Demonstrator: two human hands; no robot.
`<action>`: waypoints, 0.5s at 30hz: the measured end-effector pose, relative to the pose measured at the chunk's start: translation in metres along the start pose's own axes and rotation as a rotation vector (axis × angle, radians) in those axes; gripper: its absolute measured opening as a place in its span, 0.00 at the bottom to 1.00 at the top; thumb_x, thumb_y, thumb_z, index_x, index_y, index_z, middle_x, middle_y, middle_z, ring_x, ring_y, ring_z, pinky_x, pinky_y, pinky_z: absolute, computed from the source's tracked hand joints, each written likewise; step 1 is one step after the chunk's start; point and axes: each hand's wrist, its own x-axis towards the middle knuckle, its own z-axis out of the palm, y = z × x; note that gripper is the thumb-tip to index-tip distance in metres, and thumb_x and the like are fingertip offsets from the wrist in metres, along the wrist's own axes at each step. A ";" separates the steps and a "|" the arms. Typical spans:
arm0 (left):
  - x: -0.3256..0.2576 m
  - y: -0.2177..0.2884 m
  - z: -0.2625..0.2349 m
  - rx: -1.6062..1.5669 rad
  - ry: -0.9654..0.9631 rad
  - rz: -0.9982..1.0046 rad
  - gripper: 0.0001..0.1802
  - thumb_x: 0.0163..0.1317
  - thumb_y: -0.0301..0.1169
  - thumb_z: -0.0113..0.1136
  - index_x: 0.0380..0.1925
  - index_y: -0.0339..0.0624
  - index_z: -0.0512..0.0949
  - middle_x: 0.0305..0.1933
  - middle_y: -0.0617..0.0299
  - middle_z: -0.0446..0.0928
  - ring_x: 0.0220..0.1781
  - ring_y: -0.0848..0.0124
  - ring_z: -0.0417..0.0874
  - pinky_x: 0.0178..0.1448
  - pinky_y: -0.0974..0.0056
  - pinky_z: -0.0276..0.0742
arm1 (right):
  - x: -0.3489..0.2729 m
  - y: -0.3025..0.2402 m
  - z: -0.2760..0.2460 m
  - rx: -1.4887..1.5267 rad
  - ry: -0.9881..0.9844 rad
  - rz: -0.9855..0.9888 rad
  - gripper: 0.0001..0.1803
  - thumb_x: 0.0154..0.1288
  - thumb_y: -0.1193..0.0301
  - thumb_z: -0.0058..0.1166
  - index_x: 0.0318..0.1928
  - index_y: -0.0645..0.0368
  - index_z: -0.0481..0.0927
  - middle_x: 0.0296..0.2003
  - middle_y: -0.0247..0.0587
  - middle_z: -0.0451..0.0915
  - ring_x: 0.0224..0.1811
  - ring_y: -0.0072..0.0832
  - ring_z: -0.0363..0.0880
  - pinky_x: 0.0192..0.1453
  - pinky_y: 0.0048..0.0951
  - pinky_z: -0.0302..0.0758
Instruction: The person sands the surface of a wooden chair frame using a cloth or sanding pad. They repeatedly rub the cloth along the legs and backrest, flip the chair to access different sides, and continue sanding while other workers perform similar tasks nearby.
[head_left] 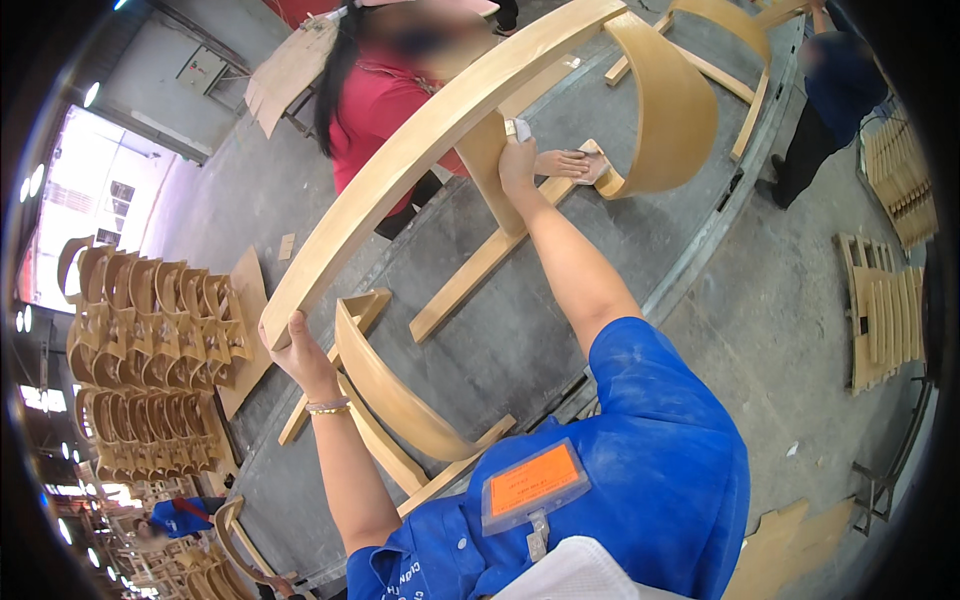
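A pale, curved wooden chair frame (390, 195) stands tilted over the grey table, its long bent rail rising from lower left to upper right. My left hand (302, 358), with bracelets at the wrist, is closed round the rail's lower end. My right hand (518, 172) is closed on a small white pad (517, 130), which it holds against the upright (485, 165) under the rail. Just right of it, another person's hand (563, 164) lies flat beside a pale pad (592, 162) near the broad bent wooden band (678, 115).
Another curved wooden frame (400, 405) lies on the table (560, 300) close to me. Across the table stands a person in red (385, 115); one in dark clothes (840, 95) is at the far right. Stacked bent wooden parts (160, 310) rise at left, and a pallet (880, 315) sits at right.
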 end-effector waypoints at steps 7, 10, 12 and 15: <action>-0.003 0.004 0.002 0.042 0.037 0.009 0.31 0.71 0.45 0.72 0.60 0.35 0.71 0.56 0.59 0.76 0.57 0.71 0.76 0.64 0.63 0.74 | 0.002 0.007 0.006 0.075 0.021 0.030 0.21 0.76 0.63 0.53 0.46 0.73 0.85 0.40 0.72 0.86 0.48 0.61 0.87 0.50 0.50 0.78; 0.002 0.002 0.000 -0.012 0.003 0.031 0.30 0.71 0.44 0.72 0.61 0.35 0.71 0.56 0.59 0.76 0.57 0.72 0.76 0.65 0.62 0.74 | -0.003 -0.004 -0.003 0.060 0.030 0.023 0.19 0.75 0.65 0.52 0.47 0.70 0.86 0.40 0.70 0.87 0.48 0.61 0.86 0.50 0.50 0.78; 0.008 0.000 0.000 -0.029 0.003 -0.028 0.30 0.72 0.43 0.72 0.61 0.35 0.71 0.56 0.59 0.76 0.57 0.72 0.77 0.65 0.63 0.74 | -0.008 -0.016 -0.014 -0.021 0.021 0.013 0.17 0.75 0.66 0.52 0.48 0.68 0.86 0.41 0.69 0.87 0.48 0.62 0.86 0.50 0.51 0.77; 0.015 -0.005 0.008 -0.094 0.016 -0.129 0.28 0.72 0.42 0.72 0.60 0.36 0.73 0.56 0.61 0.77 0.56 0.73 0.78 0.65 0.63 0.74 | -0.011 -0.035 -0.035 -0.199 -0.013 -0.020 0.16 0.74 0.67 0.50 0.48 0.64 0.86 0.42 0.68 0.86 0.49 0.64 0.85 0.51 0.53 0.77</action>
